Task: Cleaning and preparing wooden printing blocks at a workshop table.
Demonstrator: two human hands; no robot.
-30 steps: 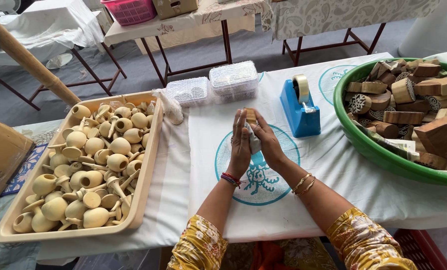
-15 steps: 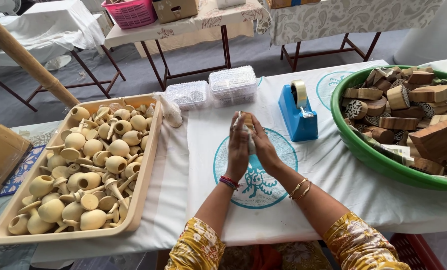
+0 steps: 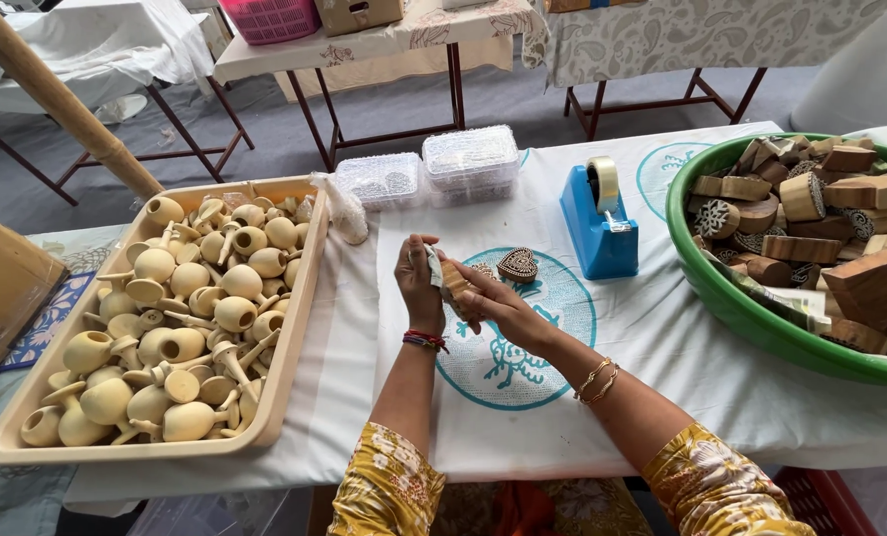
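Note:
Both hands meet over the white cloth with a teal print [image 3: 523,367]. My left hand [image 3: 421,283] and my right hand [image 3: 493,303] together grip a small carved wooden block [image 3: 455,281] that has a strip of paper or tape against it. Just beyond the fingers, a heart-shaped carved wooden block [image 3: 516,264] lies on the cloth. A blue tape dispenser [image 3: 598,223] stands to the right of the hands.
A beige tray [image 3: 290,328] of several wooden knobs sits at left. A green tub [image 3: 731,298] of several carved wooden blocks is at right. Two clear plastic boxes [image 3: 468,159] stand at the table's far edge. Other tables and a bamboo pole lie beyond.
My hands have shifted slightly and parted, and the heart-shaped block now shows on the cloth beyond them. The view has moved a little.

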